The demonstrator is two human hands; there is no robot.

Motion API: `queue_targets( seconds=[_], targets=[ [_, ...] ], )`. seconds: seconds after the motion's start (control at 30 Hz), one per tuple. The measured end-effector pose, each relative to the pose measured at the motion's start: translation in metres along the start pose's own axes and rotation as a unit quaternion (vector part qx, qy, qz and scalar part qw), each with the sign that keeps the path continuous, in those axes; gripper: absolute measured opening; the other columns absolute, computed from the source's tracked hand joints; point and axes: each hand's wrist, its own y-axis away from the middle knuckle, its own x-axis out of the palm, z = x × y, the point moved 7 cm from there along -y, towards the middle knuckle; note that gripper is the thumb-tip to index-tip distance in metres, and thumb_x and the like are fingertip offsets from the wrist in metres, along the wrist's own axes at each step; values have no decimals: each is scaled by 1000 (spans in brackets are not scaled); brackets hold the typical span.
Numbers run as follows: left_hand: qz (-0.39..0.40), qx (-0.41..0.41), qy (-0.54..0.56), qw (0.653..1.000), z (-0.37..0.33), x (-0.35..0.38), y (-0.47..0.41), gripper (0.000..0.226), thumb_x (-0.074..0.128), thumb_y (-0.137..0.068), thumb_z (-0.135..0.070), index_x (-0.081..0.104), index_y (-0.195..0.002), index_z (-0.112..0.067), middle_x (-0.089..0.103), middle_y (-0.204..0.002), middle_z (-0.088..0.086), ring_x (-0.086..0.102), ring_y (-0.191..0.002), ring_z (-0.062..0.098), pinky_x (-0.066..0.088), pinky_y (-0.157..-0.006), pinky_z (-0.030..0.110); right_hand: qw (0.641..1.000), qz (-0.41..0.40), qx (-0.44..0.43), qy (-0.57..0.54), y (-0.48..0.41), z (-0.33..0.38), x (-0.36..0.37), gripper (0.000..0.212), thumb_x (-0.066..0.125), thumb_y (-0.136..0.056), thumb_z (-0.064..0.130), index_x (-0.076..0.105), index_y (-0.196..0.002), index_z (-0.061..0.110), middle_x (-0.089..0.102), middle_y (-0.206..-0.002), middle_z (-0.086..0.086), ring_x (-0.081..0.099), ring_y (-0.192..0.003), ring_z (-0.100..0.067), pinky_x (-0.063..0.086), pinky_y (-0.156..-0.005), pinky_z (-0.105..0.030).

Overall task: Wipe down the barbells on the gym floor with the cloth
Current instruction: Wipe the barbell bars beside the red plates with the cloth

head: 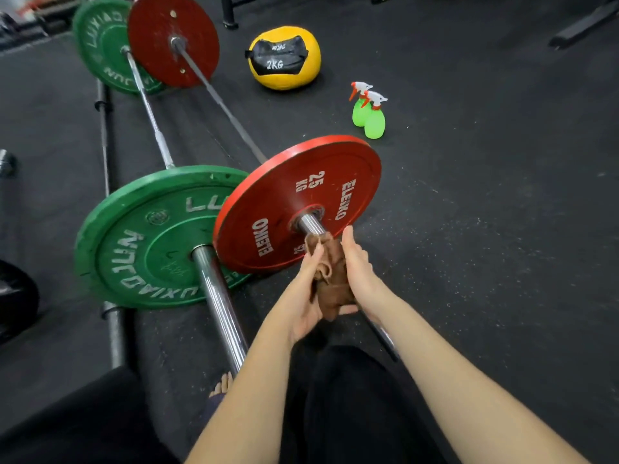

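The near red 25 kg plate (298, 202) of the red-plate barbell (217, 98) is taken as ref. point. Just in front of its hub, a brown cloth (331, 283) is wrapped round the chrome sleeve (310, 224), w/ bare metal shown between cloth and hub and again at the sleeve's end nearer the person. The cloth is held by both hands. The left hand (310, 286) is closed on it from the left, fingertips pinched into the folds. The right hand (360, 272) is laid along its right side, fingers fairly straight and pointed at the plate, thumb tucked under the cloth's lower edge.

Left of the ref. plate, and partly overlapped by it, a green plate (154, 239) is stood on the green-plate barbell (152, 118), its sleeve run back toward the person's legs. Further left of that, a third bar (104, 128) w/o plates in view is laid on the black rubber floor (485, 229).

Beyond the ref. plate, both shafts are run to a far red plate (172, 38) and a far green plate (100, 45). Behind and right of the ref. plate, two green spray bottles (368, 112) are stood side by side, touching or nearly so. Further back, a yellow 2KG medicine ball (284, 58) is rested on the floor.
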Motion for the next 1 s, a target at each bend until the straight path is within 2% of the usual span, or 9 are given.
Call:
queue_targets(
  seconds=[0.1,0.2,0.3,0.43,0.53,0.6,0.73,0.87,1.0],
  targets=[
    [-57,47,-49,996,-2,-34,3,47,66,-96,-37,56,-140,-27,70,-127,13,69,-112,29,58,-83,44,951,-128,-94,264,-6,-9,-13,78,13,-93,73,44,-148,27,48,-144,-10,42,-135,-35,31,-113,-56],
    [-205,81,-93,971,0,-75,-8,37,73,-92,-30,59,-126,-29,75,-114,6,74,-103,24,58,-94,49,886,-90,-110,441,-13,-48,-17,86,14,-93,79,21,-160,26,41,-150,-7,45,-132,-32,36,-108,-52],
    [-307,84,-167,933,3,-107,-14,41,79,-79,-41,59,-115,-44,71,-116,-2,72,-101,21,59,-92,49,900,-3,-64,430,-21,-67,-12,86,20,-93,81,1,-161,34,39,-152,-2,59,-117,-33,49,-91,-47],
    [-325,123,-180,920,-14,-112,-32,54,75,-91,-31,45,-135,-39,62,-125,-7,62,-112,15,52,-102,42,900,-17,-82,427,-23,-59,-11,76,18,-98,71,-2,-162,35,44,-148,0,64,-107,-29,51,-85,-44],
    [-329,143,-186,915,-32,-105,-55,54,72,-94,-26,34,-130,-40,57,-131,1,59,-115,19,50,-105,42,890,-37,-94,444,-20,-58,-8,69,16,-102,63,-2,-162,34,49,-140,0,66,-96,-26,48,-74,-41],
    [-331,148,-202,910,-39,-102,-70,49,69,-96,-24,37,-128,-42,57,-130,-2,59,-116,19,49,-106,43,883,-44,-94,459,-19,-54,-6,67,14,-103,61,-3,-162,34,50,-136,1,64,-88,-24,46,-69,-39],
    [-357,157,-178,903,-41,-111,-94,40,65,-98,-25,49,-124,-51,57,-133,-8,55,-120,16,49,-106,45,876,-44,-72,474,-19,-54,-5,66,12,-102,60,-3,-162,36,51,-133,4,62,-86,-23,40,-69,-39],
    [-394,194,-124,890,-37,-112,-106,35,65,-93,-26,56,-107,-57,62,-123,-13,59,-115,13,51,-105,45,874,-43,-59,480,-21,-57,-5,74,1,-92,67,-4,-161,40,50,-132,6,65,-91,-23,48,-73,-41],
    [-369,240,-176,881,-32,-109,-109,35,64,-95,-23,58,-118,-49,52,-129,-19,50,-123,6,44,-109,34,881,-46,-61,467,-25,-57,-6,73,4,-93,68,-2,-160,42,49,-134,7,65,-93,-23,50,-78,-43]
  ],
)
